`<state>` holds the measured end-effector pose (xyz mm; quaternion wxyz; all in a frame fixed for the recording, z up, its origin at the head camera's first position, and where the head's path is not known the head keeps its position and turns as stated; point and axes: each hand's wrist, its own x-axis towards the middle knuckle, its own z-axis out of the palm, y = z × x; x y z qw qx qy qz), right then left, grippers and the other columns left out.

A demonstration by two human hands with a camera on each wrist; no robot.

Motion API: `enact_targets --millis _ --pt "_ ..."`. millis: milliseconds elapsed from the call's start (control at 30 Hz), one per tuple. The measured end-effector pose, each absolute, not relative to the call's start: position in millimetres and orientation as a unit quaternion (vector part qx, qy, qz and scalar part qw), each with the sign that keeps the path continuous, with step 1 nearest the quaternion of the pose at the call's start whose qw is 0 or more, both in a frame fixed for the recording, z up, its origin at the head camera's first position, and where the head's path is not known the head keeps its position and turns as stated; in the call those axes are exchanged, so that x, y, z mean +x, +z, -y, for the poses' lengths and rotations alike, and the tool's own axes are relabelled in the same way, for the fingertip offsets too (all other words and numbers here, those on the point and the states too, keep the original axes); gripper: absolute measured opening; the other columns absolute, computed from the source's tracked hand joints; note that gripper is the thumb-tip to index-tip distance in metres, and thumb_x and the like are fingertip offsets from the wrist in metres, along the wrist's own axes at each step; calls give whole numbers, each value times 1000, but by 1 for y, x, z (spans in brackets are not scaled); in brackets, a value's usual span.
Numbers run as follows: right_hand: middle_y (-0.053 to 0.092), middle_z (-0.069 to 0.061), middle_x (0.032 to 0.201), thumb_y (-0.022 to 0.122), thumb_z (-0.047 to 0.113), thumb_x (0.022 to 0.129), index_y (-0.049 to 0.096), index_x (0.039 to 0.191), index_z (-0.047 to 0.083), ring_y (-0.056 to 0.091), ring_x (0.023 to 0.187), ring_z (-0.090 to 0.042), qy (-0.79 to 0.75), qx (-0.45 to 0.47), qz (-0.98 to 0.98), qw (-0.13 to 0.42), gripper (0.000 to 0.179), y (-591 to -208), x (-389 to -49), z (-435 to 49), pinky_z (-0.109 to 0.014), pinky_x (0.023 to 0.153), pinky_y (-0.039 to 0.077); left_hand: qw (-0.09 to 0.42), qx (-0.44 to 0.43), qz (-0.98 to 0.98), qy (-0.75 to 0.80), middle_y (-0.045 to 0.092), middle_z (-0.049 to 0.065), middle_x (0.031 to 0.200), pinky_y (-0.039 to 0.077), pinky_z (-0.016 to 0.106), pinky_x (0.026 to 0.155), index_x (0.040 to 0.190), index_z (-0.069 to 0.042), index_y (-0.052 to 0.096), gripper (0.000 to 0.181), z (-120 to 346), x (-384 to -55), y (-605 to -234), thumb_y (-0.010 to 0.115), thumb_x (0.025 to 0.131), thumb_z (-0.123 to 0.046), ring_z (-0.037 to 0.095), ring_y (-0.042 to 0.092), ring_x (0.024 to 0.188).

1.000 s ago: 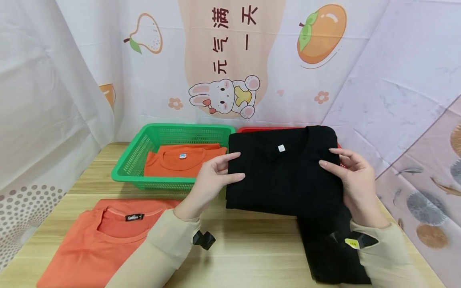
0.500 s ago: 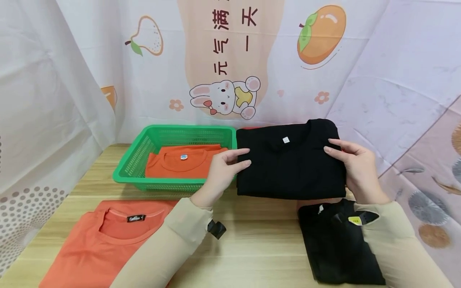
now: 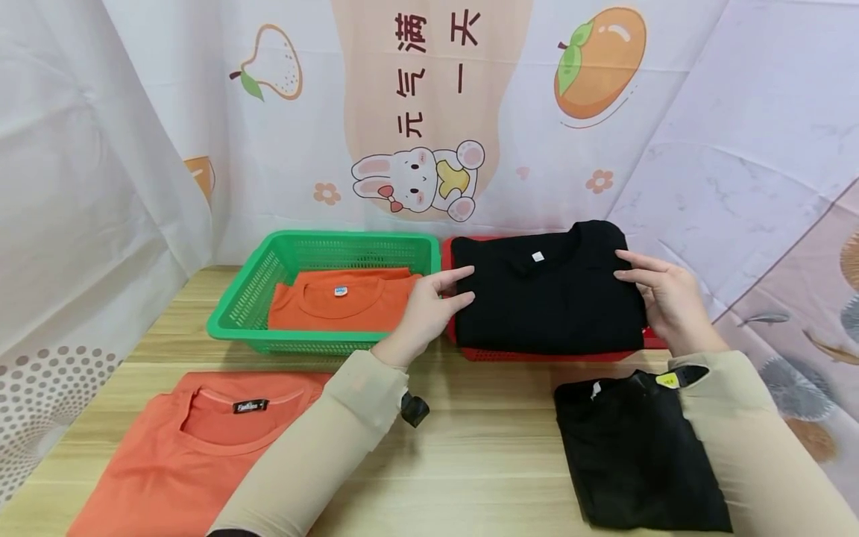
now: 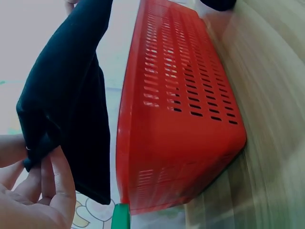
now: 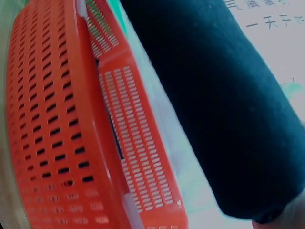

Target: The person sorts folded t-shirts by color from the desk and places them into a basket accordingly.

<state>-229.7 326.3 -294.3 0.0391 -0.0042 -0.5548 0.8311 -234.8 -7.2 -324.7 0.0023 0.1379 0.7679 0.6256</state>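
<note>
A folded black T-shirt (image 3: 546,298) with a small white neck label is held level between both hands, over the red basket (image 3: 479,355). My left hand (image 3: 424,309) pinches its left edge, thumb and fingers on either side of the cloth. In the left wrist view the fingers (image 4: 59,176) grip a corner of the shirt, which is above the basket's rim. My right hand (image 3: 671,302) holds the right edge, its thumb and forefinger on top. The right wrist view shows the shirt's folded edge (image 5: 214,109) apart from the rim; that hand is mostly out of frame there.
A green basket (image 3: 322,337) with a folded orange T-shirt (image 3: 335,306) stands left of the red one. On the wooden table (image 3: 463,462) lie another folded orange T-shirt (image 3: 194,455) at front left and a folded black T-shirt (image 3: 637,455) at front right. A printed curtain (image 3: 282,164) hangs behind.
Both hands have carried the black T-shirt to the right and away from me, over the red basket. More of the red basket and of the black T-shirt on the table now shows.
</note>
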Motion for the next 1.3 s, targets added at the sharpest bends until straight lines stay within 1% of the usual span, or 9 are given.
enact_targets --millis 100,200,300,533,733,833,1100,1200,1300 --pt "62 7 125 63 -15 87 78 105 7 61 107 -2 818 -1 574 35 33 -295 -234 -328 -19 78 57 -5 138 -773 619 61 8 138 46 26 81 136 -15 62 44 5 -241 -325 66 93 -6 22 51 106" --pt "45 -3 145 65 -10 88 77 109 12 65 99 0 802 -11 596 30 32 -295 -238 -329 -18 77 57 -10 134 -775 617 61 7 139 45 23 80 135 -15 63 43 1 -247 -326 66 93 -6 22 52 106" --pt "35 -6 153 67 -7 89 77 112 14 65 99 0 793 -25 608 29 33 -295 -242 -330 -19 78 57 -17 132 -777 615 62 7 138 44 22 78 134 -15 64 42 -3 -252 -327 66 93 -6 22 52 105" --pt "52 4 130 73 -2 86 76 115 15 65 96 0 768 -52 637 35 34 -296 -253 -330 -18 75 57 -28 114 -784 609 67 9 130 46 22 75 131 -15 66 41 -10 -264 -332 68 92 -5 22 55 100" --pt "51 6 134 76 3 85 73 120 19 46 126 -9 723 -65 686 51 38 -296 -262 -330 -10 78 52 -34 84 -797 597 67 10 126 52 32 88 131 -18 67 39 -15 -273 -336 67 93 -8 25 58 108" --pt "55 8 127 74 0 86 75 116 19 42 131 -12 720 -61 689 58 36 -298 -265 -329 -9 79 51 -35 75 -801 593 67 10 126 52 33 89 131 -19 67 39 -17 -275 -340 67 93 -8 24 58 108" --pt "69 18 94 72 -8 83 81 101 15 56 99 2 725 -44 680 98 30 -304 -269 -324 -9 73 52 -48 59 -798 598 62 7 136 51 38 94 130 -18 67 38 -22 -273 -342 63 95 -6 25 58 117" --pt "69 19 91 73 -7 83 81 100 16 58 95 3 725 -57 680 98 29 -305 -271 -323 -10 71 53 -46 57 -801 594 61 6 138 52 39 95 131 -18 67 38 -23 -273 -341 62 95 -6 25 57 121" --pt "69 19 90 73 -5 83 80 105 16 60 93 3 725 -79 678 91 31 -306 -273 -322 -12 69 54 -46 53 -806 587 61 6 138 52 33 85 131 -19 67 38 -25 -273 -339 62 96 -6 25 58 119"
